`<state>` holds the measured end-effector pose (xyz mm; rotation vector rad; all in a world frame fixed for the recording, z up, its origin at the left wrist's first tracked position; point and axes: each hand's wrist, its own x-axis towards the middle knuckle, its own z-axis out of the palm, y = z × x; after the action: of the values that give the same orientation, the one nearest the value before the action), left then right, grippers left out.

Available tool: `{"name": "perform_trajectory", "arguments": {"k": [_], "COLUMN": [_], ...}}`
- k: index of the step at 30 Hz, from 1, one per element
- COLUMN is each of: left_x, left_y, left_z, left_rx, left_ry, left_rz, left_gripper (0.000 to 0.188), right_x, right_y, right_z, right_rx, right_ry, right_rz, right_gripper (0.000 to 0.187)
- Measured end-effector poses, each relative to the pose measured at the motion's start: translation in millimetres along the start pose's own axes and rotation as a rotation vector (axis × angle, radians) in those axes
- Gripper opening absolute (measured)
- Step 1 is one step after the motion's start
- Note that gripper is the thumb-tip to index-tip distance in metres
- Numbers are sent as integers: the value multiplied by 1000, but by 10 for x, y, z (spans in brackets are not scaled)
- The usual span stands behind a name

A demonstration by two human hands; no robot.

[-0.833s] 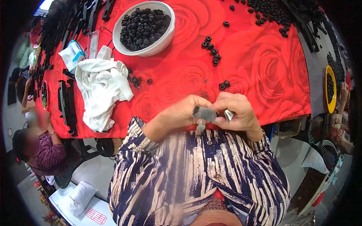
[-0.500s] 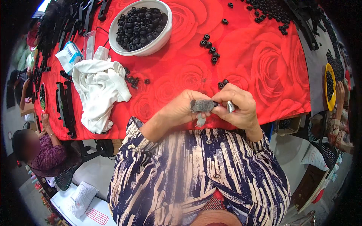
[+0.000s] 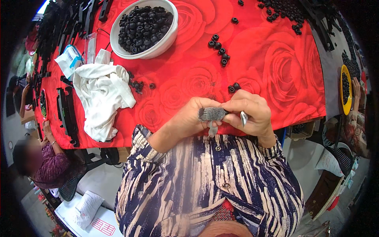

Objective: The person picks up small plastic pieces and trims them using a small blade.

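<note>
My two hands meet over the table's near edge. My left hand (image 3: pixel 188 117) is closed, with a grey knitted finger cover (image 3: pixel 213 114) on one finger and a pale, translucent cover (image 3: pixel 212 129) on another fingertip. A small black part (image 3: pixel 227 112), mostly hidden, is pinched between that grey-covered finger and the fingertips of my right hand (image 3: pixel 252 112). Also in my right hand is a slim silver metal tool (image 3: pixel 244 118), its shiny end pointing toward me. Just beyond the hands lie a few round black parts with holes (image 3: pixel 233 87).
A white bowl (image 3: pixel 173 33) heaped with such black parts stands at the far left. Nearer are a crumpled white cloth (image 3: pixel 100 91) and long black strips (image 3: pixel 68 114). More parts lie scattered on the red rose-patterned tablecloth (image 3: pixel 284 75). Other people sit at left and right.
My right hand has turned the silver tool slightly, so it now looks narrower. Both hands stay together in nearly the same place, and the view has shifted a little.
</note>
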<state>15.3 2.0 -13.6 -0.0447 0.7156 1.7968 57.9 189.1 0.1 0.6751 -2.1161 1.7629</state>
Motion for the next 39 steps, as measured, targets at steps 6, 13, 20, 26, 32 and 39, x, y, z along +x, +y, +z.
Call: {"name": "perform_trajectory", "arguments": {"k": [6,13,20,26,32,39], "left_x": [-34,-39,-30,-42,-18,-8], "left_y": [8,-42,-104,-79,-109,-121], "left_z": [98,117,89,115,86,67], "left_rx": [150,132,291,303,300,312], "left_ry": [47,52,104,167,154,144], "left_rz": [189,186,278,247,292,307], "left_gripper": [22,22,22,22,23,24], "right_x": [-70,-153,-230,-280,-333,-301], "right_y": [-42,-11,-54,-135,-126,-125], "right_z": [119,142,159,41,-14,34], "right_rx": [-308,-382,-394,-135,15,-10], "right_ry": [167,216,228,123,37,115], "right_rz": [-153,-239,-124,250,421,451], "right_gripper": [34,36,29,26,27,19]}}
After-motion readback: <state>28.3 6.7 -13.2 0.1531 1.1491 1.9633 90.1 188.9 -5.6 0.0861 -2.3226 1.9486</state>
